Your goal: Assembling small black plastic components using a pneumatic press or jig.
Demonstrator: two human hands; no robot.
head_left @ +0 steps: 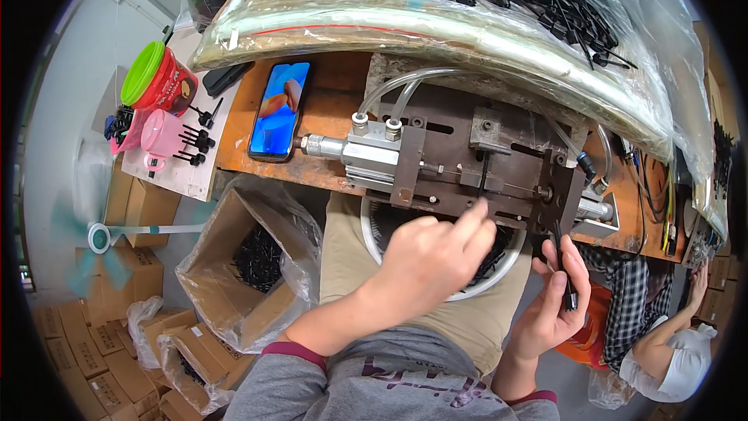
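Observation:
My left hand [436, 261] reaches over the front of the metal fixture [448, 136], its fingers closed at the lower end of a thin black plastic stem [485, 175]. That stem lies across the middle of the fixture, by a thin metal rod. To the right, my right hand [557, 296] is closed round a few slim black plastic parts [569, 284], which stick out above and below the fingers. Below my left hand, a white-rimmed round tub [368, 226] with black parts in it sits at my lap, partly hidden by the hand.
A big plastic-lined tray [312, 39] heaped with black parts stands behind the fixture. On the left are a phone [279, 113], a red tub [170, 82] and a pink cup [162, 136]. Below them is a lined carton [226, 265]. Another person [670, 359] sits at right.

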